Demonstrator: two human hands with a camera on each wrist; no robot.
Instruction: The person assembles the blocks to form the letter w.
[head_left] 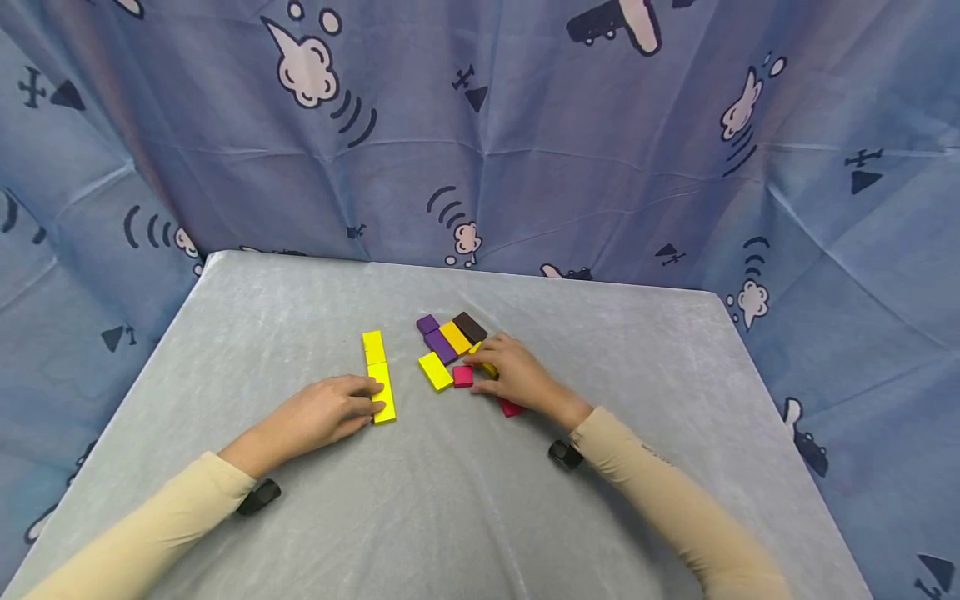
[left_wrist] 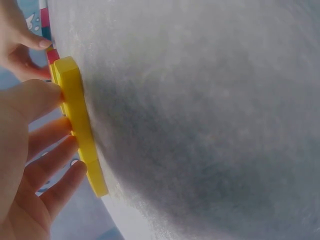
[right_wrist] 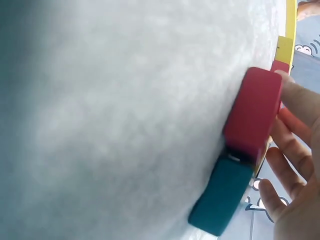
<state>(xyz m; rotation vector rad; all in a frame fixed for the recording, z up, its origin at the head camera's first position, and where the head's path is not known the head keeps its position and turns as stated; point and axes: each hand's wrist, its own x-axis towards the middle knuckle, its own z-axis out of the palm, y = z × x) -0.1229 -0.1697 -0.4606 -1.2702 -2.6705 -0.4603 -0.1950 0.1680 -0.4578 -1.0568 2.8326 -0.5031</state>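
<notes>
My left hand (head_left: 330,410) lays its fingertips on the nearer of two yellow blocks (head_left: 382,396), placed end to end in a straight row. Its fingers are spread along the row's side in the left wrist view. My right hand (head_left: 519,373) has thumb and forefinger at opposite edges of a small red block (head_left: 462,377). A yellow block (head_left: 436,372) lies just left of that red one. Under the right hand, another yellow block is partly covered, and a longer red block (right_wrist: 252,110) shows beside a teal block (right_wrist: 222,192), which the hand hides in the head view.
Beyond the small red block, two purple blocks (head_left: 440,346), a yellow-orange block (head_left: 455,337) and a dark brown block (head_left: 470,327) lie close together. Everything is on a table with a grey cloth (head_left: 420,508). A patterned blue curtain (head_left: 480,150) hangs behind and at both sides.
</notes>
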